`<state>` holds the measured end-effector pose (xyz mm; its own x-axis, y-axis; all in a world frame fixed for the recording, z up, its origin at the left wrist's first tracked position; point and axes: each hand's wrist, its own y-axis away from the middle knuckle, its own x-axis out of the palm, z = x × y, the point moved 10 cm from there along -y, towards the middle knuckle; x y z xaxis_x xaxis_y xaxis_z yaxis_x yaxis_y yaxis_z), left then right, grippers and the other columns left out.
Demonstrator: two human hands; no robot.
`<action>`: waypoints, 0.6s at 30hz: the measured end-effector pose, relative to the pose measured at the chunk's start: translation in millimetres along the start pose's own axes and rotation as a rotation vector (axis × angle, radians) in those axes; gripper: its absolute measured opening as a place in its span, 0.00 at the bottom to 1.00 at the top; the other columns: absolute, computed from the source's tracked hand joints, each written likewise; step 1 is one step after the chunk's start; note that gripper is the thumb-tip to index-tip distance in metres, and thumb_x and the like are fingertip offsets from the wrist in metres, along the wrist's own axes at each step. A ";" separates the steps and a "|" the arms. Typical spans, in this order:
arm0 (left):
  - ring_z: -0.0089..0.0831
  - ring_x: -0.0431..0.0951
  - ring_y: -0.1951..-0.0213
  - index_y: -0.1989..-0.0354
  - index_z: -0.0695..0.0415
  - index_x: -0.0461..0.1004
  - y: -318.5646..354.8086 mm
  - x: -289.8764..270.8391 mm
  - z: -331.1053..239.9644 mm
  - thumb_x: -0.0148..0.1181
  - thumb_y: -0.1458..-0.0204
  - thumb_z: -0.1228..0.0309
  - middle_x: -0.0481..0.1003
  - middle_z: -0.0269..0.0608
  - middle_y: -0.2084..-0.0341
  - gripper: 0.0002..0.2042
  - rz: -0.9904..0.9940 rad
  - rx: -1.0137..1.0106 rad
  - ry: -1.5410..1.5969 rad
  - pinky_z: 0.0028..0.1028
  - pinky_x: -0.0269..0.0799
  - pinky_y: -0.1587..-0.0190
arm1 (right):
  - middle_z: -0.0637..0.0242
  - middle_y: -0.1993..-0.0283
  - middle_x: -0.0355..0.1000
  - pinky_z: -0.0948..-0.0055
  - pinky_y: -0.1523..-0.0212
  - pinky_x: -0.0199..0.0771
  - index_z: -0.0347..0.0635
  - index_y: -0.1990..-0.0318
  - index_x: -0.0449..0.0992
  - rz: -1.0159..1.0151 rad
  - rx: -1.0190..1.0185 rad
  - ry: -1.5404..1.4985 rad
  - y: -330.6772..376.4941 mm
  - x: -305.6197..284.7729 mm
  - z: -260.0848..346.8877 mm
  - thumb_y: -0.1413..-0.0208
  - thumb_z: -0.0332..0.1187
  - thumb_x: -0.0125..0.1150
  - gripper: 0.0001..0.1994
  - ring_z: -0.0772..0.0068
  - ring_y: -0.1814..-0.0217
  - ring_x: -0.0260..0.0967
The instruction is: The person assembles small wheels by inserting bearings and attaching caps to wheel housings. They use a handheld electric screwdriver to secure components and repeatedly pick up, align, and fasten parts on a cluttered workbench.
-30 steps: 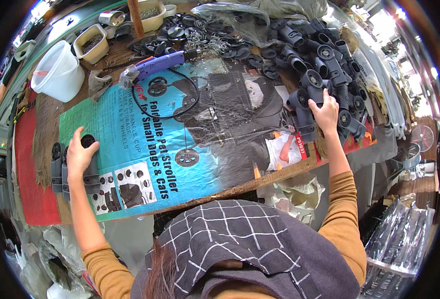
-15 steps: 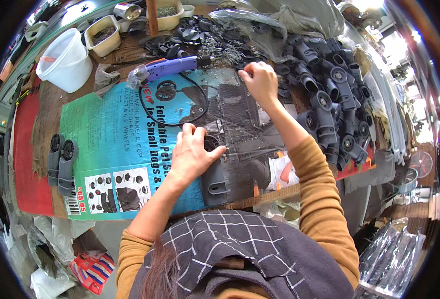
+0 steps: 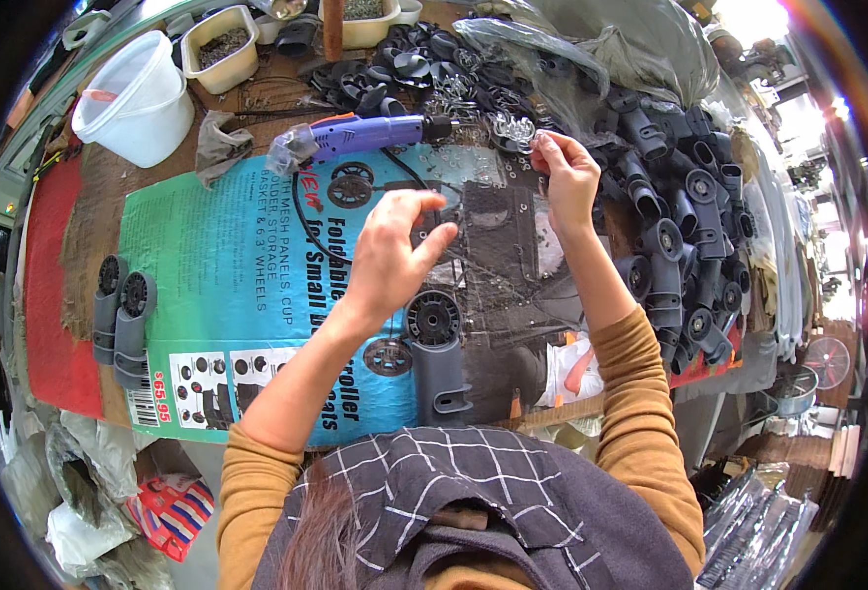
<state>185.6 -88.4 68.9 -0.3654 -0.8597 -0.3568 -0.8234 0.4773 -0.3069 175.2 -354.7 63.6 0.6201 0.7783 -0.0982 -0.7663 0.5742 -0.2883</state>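
My left hand hovers over the printed cardboard sheet, fingers apart and holding nothing. Just below it a grey plastic part with a round, spoked black end lies flat on the sheet. My right hand is farther off, at the sheet's far right. Its thumb and fingertips are pinched together beside a small dark holder of shiny metal pieces; what they hold, if anything, is too small to tell. A purple power screwdriver lies across the sheet's far edge, its black cord looping toward my left hand.
Many similar grey parts are heaped at the right, and two more lie at the left edge. Behind stand a white bucket, a tub of small hardware and black plastic pieces. Clear plastic sheeting drapes the far right.
My left hand has lifted off the grey part and moved farther away, uncovering its round end. My right hand has shifted right, to the holder of metal pieces.
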 end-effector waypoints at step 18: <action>0.39 0.80 0.62 0.57 0.59 0.73 -58.1 44.2 20.4 0.67 0.55 0.68 0.78 0.47 0.67 0.17 0.023 0.016 -0.268 0.34 0.75 0.57 | 0.64 0.63 0.76 0.78 0.59 0.72 0.34 0.53 0.74 0.216 0.009 0.392 34.7 45.8 10.9 0.44 0.35 0.64 0.16 0.79 0.62 0.71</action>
<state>226.1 -150.4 52.9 -0.2543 -0.7706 -0.5844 -0.8084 0.5011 -0.3089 175.2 -296.3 59.5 0.4612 0.7268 -0.5090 -0.8856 0.4122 -0.2138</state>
